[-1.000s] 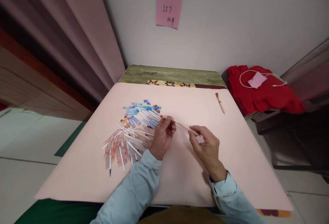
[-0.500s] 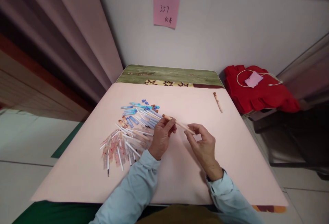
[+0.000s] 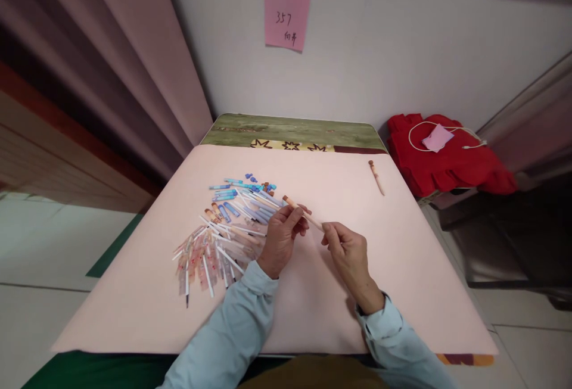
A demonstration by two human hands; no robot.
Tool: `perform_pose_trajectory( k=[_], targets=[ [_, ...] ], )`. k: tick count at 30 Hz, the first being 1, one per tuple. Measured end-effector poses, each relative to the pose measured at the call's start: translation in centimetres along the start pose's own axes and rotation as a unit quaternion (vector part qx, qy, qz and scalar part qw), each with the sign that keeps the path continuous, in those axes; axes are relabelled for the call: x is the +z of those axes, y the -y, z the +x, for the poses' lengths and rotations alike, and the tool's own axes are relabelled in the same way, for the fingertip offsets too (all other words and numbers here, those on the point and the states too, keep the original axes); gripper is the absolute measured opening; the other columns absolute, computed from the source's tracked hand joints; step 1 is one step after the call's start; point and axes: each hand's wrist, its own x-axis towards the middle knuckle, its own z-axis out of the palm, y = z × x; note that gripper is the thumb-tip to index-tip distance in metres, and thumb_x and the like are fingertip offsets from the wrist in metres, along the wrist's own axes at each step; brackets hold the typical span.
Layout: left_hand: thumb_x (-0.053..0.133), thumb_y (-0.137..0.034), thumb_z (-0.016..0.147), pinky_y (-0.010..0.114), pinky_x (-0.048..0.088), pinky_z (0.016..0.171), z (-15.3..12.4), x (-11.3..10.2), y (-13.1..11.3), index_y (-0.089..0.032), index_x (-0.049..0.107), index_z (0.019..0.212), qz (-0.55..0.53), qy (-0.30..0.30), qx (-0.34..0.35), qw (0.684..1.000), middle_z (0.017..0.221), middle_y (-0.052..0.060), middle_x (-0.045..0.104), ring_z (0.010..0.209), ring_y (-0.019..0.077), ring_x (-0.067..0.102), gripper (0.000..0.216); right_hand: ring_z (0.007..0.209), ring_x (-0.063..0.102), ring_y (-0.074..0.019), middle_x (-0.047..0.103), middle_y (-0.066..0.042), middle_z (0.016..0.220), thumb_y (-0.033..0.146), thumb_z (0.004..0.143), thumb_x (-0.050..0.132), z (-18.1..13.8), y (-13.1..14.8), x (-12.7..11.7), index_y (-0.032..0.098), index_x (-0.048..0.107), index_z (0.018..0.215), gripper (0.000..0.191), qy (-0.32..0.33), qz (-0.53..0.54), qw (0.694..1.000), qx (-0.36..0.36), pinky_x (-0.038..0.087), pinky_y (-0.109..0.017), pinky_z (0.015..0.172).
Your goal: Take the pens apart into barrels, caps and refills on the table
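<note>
A beige pen (image 3: 315, 222) with a brown end slants between my two hands above the table. My left hand (image 3: 282, 235) is closed around its upper part, the brown end sticking out past the fingers. At the lower end, my right hand (image 3: 349, 253) pinches the pen between thumb and fingers, hiding its tip. Left of my hands lies a pile of pen parts: white refills (image 3: 209, 277), pale blue barrels (image 3: 263, 215), clear pinkish pieces (image 3: 196, 258), blue pieces (image 3: 226, 194) and small brown and blue toppers (image 3: 269, 186). A pen with a brown topper (image 3: 376, 177) lies at the far right.
The table carries a pale pink cover (image 3: 402, 293), with a green wood-patterned strip (image 3: 295, 128) behind it. A red cloth (image 3: 465, 168) with a white cable (image 3: 415, 145) sits beyond the right edge. A pink note (image 3: 286, 16) hangs on the wall.
My right hand has shifted a little left along the pen and now grips its lower end in a tighter pinch. My left hand has kept its hold.
</note>
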Motion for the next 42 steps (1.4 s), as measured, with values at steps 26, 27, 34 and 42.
perform_pose_trajectory(
  k=[26,27,34,42],
  targets=[
    [0.077,-0.035,0.075,0.017,0.038,0.045,0.13,-0.01,0.17,-0.013,0.069,0.077,0.007,-0.011,-0.009,1.000,0.073,0.001,0.066,0.051,0.0044,0.050,0.024,0.060,0.058,-0.0135,0.058,0.003,0.064,0.048,0.086,0.065,-0.08,-0.16,0.85,0.020,0.063,0.092,0.028,0.056,0.183,0.977,0.096,0.046,-0.024,0.057],
    [0.078,-0.035,0.074,0.017,0.037,0.043,0.10,0.03,0.19,-0.013,0.069,0.077,-0.002,-0.011,-0.018,1.000,0.075,0.001,0.067,0.051,0.0044,0.051,0.025,0.060,0.057,-0.0131,0.058,0.003,0.064,0.048,0.086,0.066,-0.05,-0.26,0.92,0.020,0.062,0.089,0.028,0.051,0.193,0.974,0.105,0.046,-0.023,0.057],
    [0.082,-0.036,0.070,0.014,0.040,0.040,-0.01,0.06,-0.21,-0.012,0.065,0.085,-0.032,0.005,-0.068,0.997,0.083,0.007,0.074,0.053,0.0066,0.060,0.032,0.058,0.055,-0.0124,0.059,0.002,0.064,0.048,0.084,0.067,0.19,-0.38,0.79,0.019,0.062,0.085,0.029,0.004,0.193,0.975,0.109,0.046,-0.024,0.057],
    [0.082,-0.035,0.072,0.013,0.047,0.043,0.05,-0.23,-0.10,-0.012,0.065,0.087,-0.030,0.014,-0.089,0.995,0.092,0.010,0.076,0.056,0.0067,0.063,0.032,0.058,0.057,-0.0126,0.059,0.002,0.063,0.048,0.086,0.065,0.01,0.12,0.67,0.019,0.061,0.082,0.029,-0.028,0.184,0.978,0.093,0.047,-0.024,0.057]
  ],
)
